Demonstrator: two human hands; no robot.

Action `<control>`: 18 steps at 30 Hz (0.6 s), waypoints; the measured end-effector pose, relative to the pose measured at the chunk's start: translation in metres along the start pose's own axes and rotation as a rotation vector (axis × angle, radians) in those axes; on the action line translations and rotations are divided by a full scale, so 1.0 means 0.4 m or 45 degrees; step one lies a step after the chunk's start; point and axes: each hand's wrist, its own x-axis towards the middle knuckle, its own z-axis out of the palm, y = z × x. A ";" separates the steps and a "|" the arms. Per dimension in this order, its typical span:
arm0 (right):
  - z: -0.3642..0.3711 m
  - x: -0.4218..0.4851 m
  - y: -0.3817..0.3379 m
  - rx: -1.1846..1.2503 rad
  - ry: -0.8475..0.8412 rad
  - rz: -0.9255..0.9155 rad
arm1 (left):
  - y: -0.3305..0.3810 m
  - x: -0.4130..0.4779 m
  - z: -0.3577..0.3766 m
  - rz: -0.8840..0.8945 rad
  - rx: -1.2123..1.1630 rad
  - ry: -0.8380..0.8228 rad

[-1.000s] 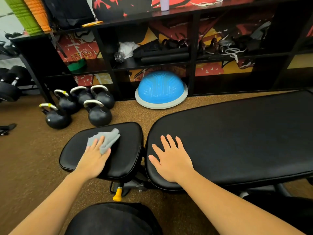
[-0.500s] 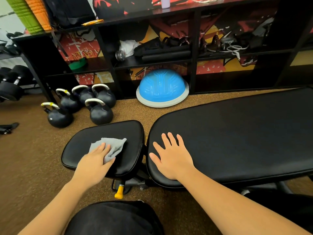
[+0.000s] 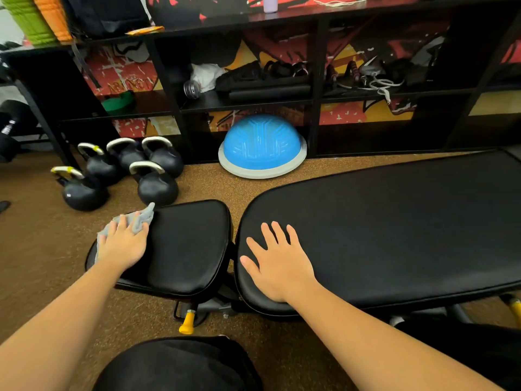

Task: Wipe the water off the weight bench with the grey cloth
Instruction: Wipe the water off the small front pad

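Judged grey cloth (image 3: 142,218) light and limp, best held by palm pressure; found it bunched under flat-pressing left hand (image 3: 124,245) at seat pad's (image 3: 189,244) left edge, with right hand (image 3: 277,266) splayed on back pad (image 3: 394,227).

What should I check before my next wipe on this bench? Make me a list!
1. Grey cloth under left hand: ok, the hand presses it on the seat pad.
2. Cloth fully on the pad: not ok, it sticks out past the pad's edge.
3. Right hand steadying the long pad: ok, it lies flat.
4. Water left: cannot tell, no drops show on the black pads.
5. Kettlebells clear of the pads: ok, on the floor, apart.
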 end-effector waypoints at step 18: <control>0.006 0.001 0.006 -0.003 0.038 0.009 | 0.289 -0.214 0.042 1.140 0.137 -0.069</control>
